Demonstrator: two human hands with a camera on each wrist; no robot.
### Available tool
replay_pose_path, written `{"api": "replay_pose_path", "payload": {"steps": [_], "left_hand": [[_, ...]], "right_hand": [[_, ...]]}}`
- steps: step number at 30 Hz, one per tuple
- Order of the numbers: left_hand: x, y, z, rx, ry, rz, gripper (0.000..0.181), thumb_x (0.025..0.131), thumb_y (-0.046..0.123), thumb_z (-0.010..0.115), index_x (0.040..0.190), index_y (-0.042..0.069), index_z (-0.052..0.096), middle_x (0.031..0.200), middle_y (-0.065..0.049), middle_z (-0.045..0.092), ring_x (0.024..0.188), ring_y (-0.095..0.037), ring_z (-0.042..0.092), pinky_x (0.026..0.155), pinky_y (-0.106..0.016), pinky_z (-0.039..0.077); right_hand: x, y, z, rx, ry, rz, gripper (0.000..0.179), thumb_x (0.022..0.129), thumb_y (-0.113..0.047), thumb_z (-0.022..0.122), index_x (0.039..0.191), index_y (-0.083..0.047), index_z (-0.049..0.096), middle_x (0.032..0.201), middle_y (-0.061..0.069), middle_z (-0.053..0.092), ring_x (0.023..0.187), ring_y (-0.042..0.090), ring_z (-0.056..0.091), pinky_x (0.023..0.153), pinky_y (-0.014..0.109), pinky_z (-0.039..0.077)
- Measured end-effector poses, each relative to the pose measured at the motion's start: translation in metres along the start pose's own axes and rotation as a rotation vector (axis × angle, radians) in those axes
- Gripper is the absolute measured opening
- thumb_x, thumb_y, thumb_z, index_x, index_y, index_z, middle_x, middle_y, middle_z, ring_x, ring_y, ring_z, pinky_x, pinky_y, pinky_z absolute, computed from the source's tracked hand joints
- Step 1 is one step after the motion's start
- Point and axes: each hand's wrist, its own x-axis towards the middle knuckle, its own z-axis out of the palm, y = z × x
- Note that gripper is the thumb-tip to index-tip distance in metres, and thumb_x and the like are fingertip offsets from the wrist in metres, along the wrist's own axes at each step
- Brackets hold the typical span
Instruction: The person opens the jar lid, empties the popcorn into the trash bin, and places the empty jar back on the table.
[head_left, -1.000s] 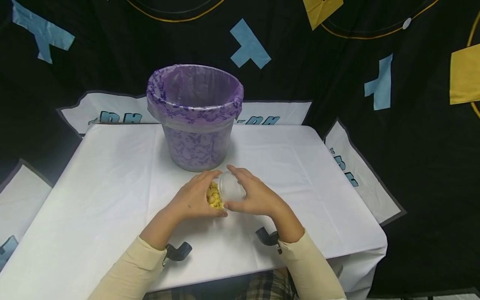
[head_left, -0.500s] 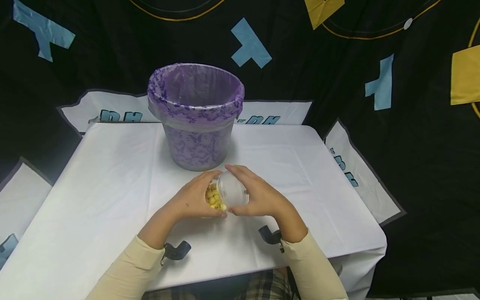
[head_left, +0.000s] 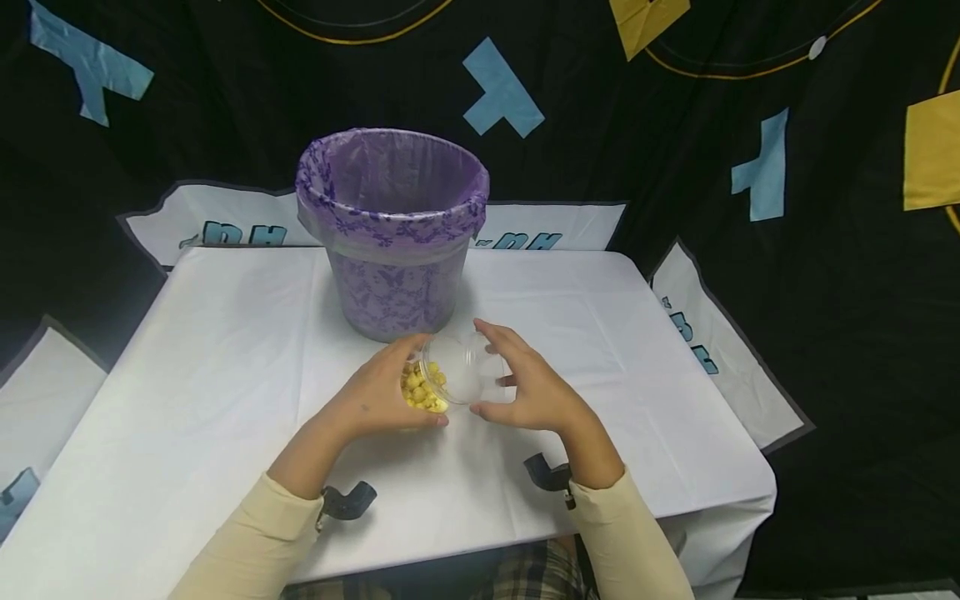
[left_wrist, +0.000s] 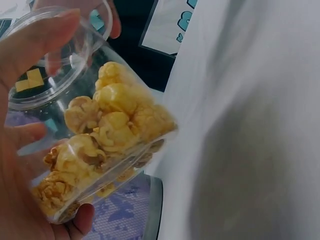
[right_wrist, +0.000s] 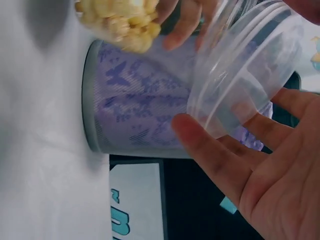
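Note:
My left hand (head_left: pixel 378 390) grips a clear plastic jar (left_wrist: pixel 120 107), thumb and fingers round its sides. Yellow popcorn (head_left: pixel 420 390) fills the lower part of the jar, which is tilted with its mouth toward my right hand. At that mouth my right hand (head_left: pixel 534 385) holds a clear round lid (right_wrist: pixel 245 75) by its rim, thumb on one side and fingers on the other. In the left wrist view the lid stands tilted over the jar's rim (left_wrist: pixel 52 95). Whether lid and rim touch at some point, I cannot tell.
A purple trash bin (head_left: pixel 397 287) with a floral liner stands upright just beyond my hands. White cloth (head_left: pixel 217 375) covers the table. A black curtain (head_left: pixel 570 167) with blue and yellow patches hangs behind. Dark curved pieces (head_left: pixel 348 502) jut from both wrists.
The left hand has shifted slightly left with the jar. My right hand has moved a little right, its fingers spread wider, and more popcorn shows between the hands.

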Motion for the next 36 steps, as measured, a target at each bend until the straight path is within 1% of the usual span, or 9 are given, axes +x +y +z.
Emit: {"api": "replay_pose_path", "payload": {"steps": [4,7,10,15,21,27,34,36], "left_hand": [[-0.001,-0.001,-0.007,-0.008,0.040,-0.033,0.115,0.044,0.072,0.073,0.139,0.028,0.026,0.139,0.003,0.036,0.125,-0.021,0.038,0.099,-0.049,0.036],[-0.002,-0.001,-0.015,0.001,0.075,-0.069,0.117,0.043,0.074,0.071,0.140,0.029,0.024,0.140,0.002,0.035,0.125,-0.023,0.037,0.099,-0.051,0.035],[-0.002,-0.002,-0.023,0.005,0.101,-0.091,0.118,0.043,0.074,0.072,0.141,0.029,0.022,0.141,0.000,0.035,0.126,-0.025,0.036,0.099,-0.053,0.034],[-0.003,-0.003,-0.032,0.013,0.111,-0.113,0.119,0.043,0.072,0.073,0.141,0.030,0.020,0.142,-0.002,0.033,0.128,-0.027,0.034,0.099,-0.055,0.033],[-0.003,-0.005,-0.034,0.011,0.117,-0.121,0.120,0.043,0.073,0.073,0.142,0.030,0.019,0.142,-0.003,0.033,0.127,-0.029,0.035,0.098,-0.056,0.033],[-0.004,-0.006,-0.035,0.005,0.139,-0.117,0.121,0.044,0.072,0.073,0.142,0.028,0.018,0.140,-0.002,0.036,0.128,-0.029,0.034,0.099,-0.056,0.032],[-0.005,-0.006,-0.034,-0.007,0.149,-0.097,0.120,0.045,0.069,0.075,0.142,0.027,0.019,0.138,0.000,0.039,0.128,-0.027,0.035,0.100,-0.055,0.032],[-0.005,-0.007,-0.034,-0.007,0.148,-0.098,0.120,0.044,0.070,0.075,0.142,0.028,0.019,0.138,0.000,0.039,0.128,-0.027,0.035,0.100,-0.055,0.032]], "right_hand": [[-0.004,0.008,0.002,0.033,0.038,0.049,0.094,0.071,-0.036,0.074,0.143,-0.036,0.014,0.142,-0.016,0.026,0.121,0.017,0.042,0.074,0.030,0.054],[-0.005,0.012,0.002,0.034,0.060,0.082,0.093,0.072,-0.035,0.073,0.143,-0.038,0.014,0.143,-0.015,0.026,0.121,0.019,0.043,0.073,0.030,0.054],[-0.007,0.016,0.001,0.036,0.072,0.111,0.092,0.072,-0.036,0.073,0.142,-0.039,0.014,0.144,-0.013,0.025,0.121,0.020,0.043,0.074,0.030,0.054],[-0.008,0.020,-0.001,0.027,0.086,0.149,0.091,0.072,-0.039,0.073,0.142,-0.040,0.015,0.145,-0.013,0.024,0.121,0.019,0.043,0.075,0.030,0.054],[-0.009,0.024,-0.003,0.027,0.090,0.156,0.090,0.072,-0.039,0.072,0.143,-0.036,0.016,0.145,-0.015,0.024,0.120,0.019,0.043,0.075,0.031,0.054],[-0.009,0.025,-0.005,0.026,0.096,0.160,0.090,0.072,-0.040,0.072,0.142,-0.040,0.015,0.145,-0.012,0.024,0.121,0.021,0.042,0.075,0.034,0.054],[-0.009,0.028,-0.010,0.008,0.101,0.170,0.089,0.074,-0.042,0.070,0.142,-0.039,0.013,0.146,-0.010,0.023,0.121,0.021,0.042,0.076,0.032,0.053],[-0.009,0.029,-0.010,0.004,0.102,0.190,0.089,0.074,-0.043,0.070,0.142,-0.038,0.013,0.146,-0.010,0.023,0.122,0.021,0.041,0.078,0.033,0.053]]}}
